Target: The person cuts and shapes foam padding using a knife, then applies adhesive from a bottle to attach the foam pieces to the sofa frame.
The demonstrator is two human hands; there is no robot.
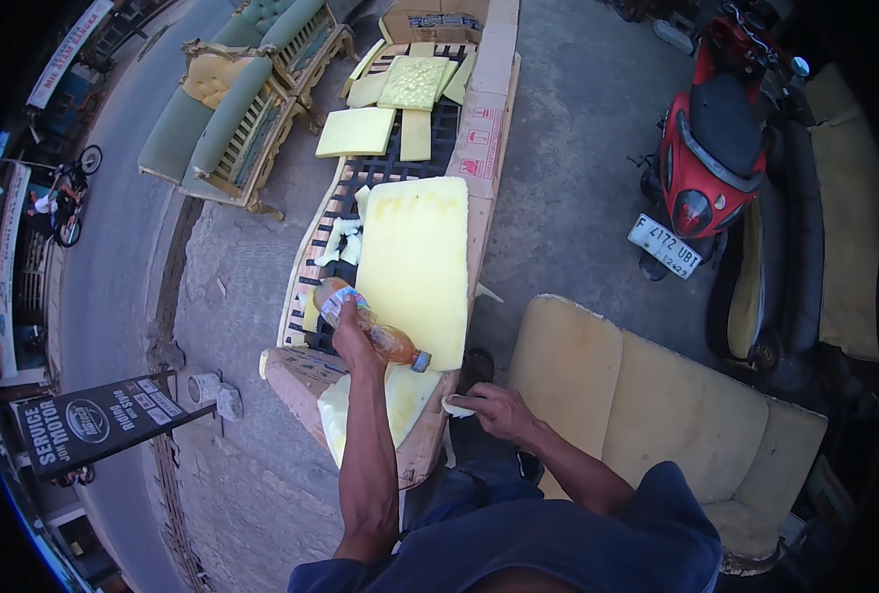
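Note:
My left hand is wrapped round a clear plastic bottle of amber liquid. The bottle is tilted, its blue-grey cap pointing down and to the right, over the lower end of a large pale-yellow foam sheet. That sheet lies on a long sofa frame strung with black webbing. Just right of the frame's near end, my right hand grips a small whitish flat piece whose exact kind I cannot make out. Another foam piece lies under my left forearm, partly hidden.
Smaller foam pieces and white scraps lie on the frame. Cardboard lines its right side. A worn beige sofa stands at right, a red scooter behind it. Green carved armchairs and a road are at left.

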